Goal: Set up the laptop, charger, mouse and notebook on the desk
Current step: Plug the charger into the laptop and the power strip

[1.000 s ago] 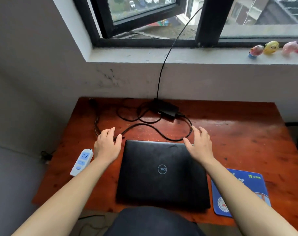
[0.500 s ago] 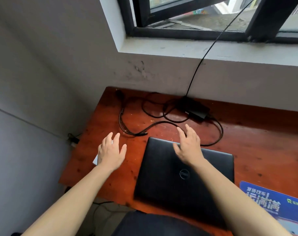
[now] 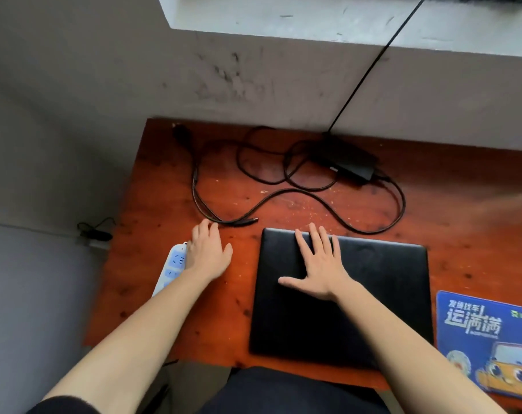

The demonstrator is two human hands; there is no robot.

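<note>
while the right hand (image 3: 319,267) lies flat, fingers spread, gripping nothing, on the closed laptop (image 3: 373,294), the left hand (image 3: 207,255) hovers open and empty beside the charger cable tip (image 3: 247,221).

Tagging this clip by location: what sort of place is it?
Probably a home or dorm room study corner: a small worn wooden desk pushed against a scuffed wall under a window sill, with a closed laptop and its charger.

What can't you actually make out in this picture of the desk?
Head view only:
- Power strip: its near end is hidden under the left hand and forearm.
- Laptop: lid closed, so screen and keyboard are unseen; the right hand and arm cover part of it.
- Mouse pad: cut off by the right edge.
- Thin cable: leaves the top edge, end unseen.
- No mouse or notebook in view.
</note>
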